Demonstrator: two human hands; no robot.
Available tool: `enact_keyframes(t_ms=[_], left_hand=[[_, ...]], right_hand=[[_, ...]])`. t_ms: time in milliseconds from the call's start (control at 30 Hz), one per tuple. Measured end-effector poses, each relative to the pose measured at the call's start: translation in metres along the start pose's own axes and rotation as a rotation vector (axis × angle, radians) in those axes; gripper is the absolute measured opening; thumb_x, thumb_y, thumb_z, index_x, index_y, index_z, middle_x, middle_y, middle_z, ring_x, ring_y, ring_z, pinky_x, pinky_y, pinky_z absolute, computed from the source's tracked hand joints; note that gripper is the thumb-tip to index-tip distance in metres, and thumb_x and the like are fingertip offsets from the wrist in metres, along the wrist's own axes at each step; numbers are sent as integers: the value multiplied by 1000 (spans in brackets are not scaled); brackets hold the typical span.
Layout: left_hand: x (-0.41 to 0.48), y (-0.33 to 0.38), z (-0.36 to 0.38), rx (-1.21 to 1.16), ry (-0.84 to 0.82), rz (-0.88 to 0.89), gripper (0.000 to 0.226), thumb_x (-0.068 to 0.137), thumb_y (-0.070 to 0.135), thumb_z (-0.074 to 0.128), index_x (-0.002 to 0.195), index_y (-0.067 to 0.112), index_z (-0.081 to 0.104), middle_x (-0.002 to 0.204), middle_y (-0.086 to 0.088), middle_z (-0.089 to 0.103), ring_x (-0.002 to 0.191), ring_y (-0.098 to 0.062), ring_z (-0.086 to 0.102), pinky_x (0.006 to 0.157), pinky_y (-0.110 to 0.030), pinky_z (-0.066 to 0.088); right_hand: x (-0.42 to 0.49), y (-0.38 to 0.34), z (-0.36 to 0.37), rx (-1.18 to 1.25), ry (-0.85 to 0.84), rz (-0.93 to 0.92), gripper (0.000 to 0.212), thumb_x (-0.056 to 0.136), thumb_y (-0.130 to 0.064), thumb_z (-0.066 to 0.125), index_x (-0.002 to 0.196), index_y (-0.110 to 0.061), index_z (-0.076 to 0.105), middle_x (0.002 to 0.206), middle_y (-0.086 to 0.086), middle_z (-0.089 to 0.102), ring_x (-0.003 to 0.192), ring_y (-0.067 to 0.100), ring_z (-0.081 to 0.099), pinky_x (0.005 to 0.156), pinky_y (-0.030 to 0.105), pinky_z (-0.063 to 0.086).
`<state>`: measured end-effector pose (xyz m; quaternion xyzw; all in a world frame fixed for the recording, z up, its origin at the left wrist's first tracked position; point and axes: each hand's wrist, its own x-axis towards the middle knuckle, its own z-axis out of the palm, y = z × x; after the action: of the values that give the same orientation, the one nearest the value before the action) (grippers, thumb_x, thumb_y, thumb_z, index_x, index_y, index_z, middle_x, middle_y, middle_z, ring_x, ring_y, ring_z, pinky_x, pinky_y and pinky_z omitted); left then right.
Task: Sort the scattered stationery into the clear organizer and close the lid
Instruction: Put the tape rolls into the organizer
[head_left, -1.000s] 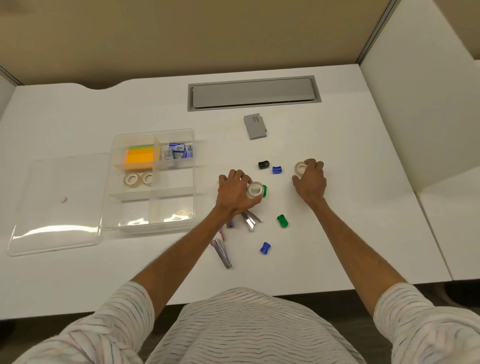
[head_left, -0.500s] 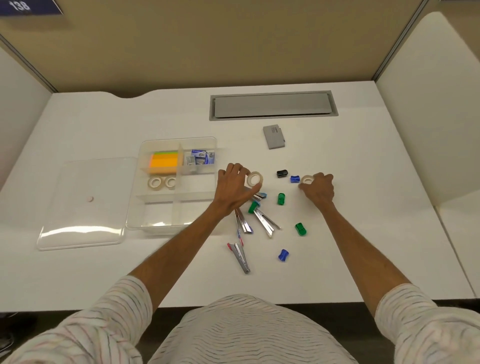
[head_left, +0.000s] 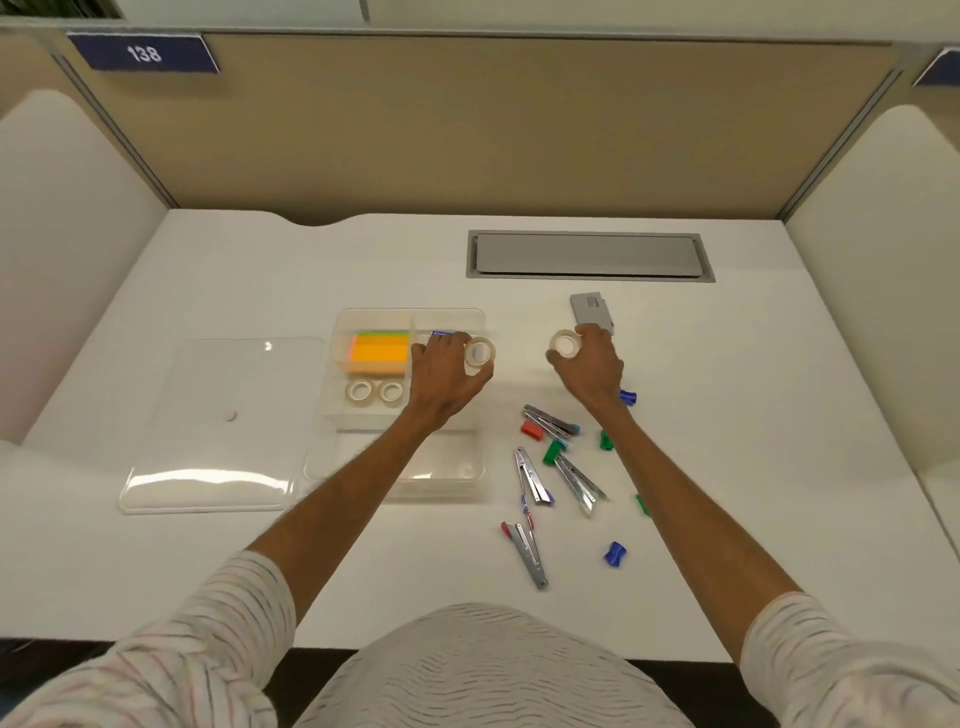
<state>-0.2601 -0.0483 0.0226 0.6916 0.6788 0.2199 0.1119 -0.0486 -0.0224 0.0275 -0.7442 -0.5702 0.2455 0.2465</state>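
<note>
At far left our clear flat plastic lid (head_left: 218, 426) lies off on the white counter (head_left: 218, 545), leaving the clear divided plastic organizer (head_left: 358, 325) beside it open for loading. Two pale tape rolls (head_left: 375, 391) sit in its left middle compartment, which probably marks the home for the rest. Our left hand (head_left: 441, 379) holds a translucent tape roll (head_left: 479, 353) over the organizer's right edge, fingers pinching it. Our right hand (head_left: 589, 364) pinches another translucent roll (head_left: 566, 344) above the counter, likely queued. Metal staple removers (head_left: 535, 480) and small coloured sharpeners (head_left: 614, 553) lie scattered at right.
</note>
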Motion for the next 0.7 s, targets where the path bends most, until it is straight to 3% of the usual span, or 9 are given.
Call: enact_keyframes(t_ms=[233, 367, 700], left_hand=[[4, -53, -34, 69, 44, -101, 43, 80, 44, 62, 112, 15, 60, 106, -4, 67, 105, -25, 55, 88, -40, 32], [-3, -86, -50, 102, 19, -155, 47, 80, 42, 62, 116, 12, 59, 113, -5, 65, 112, -26, 51, 90, -41, 31], [-25, -140, -72, 192, -36, -118, 46, 77, 43, 63, 112, 14, 59, 106, -6, 60, 108, -27, 49, 85, -40, 36]], right_hand=[[-11, -62, 46, 19, -84, -166, 54, 78, -35, 73, 123, -13, 53, 124, 7, 56, 113, 27, 56, 94, 42, 43], [-22, -91, 75, 1, -151, -251, 49, 76, -36, 74, 116, -15, 56, 119, 4, 57, 111, 25, 55, 93, 44, 44], [-50, -129, 126, -35, -281, -421, 55, 73, -39, 78, 119, -16, 61, 125, 3, 54, 118, 22, 54, 96, 43, 43]])
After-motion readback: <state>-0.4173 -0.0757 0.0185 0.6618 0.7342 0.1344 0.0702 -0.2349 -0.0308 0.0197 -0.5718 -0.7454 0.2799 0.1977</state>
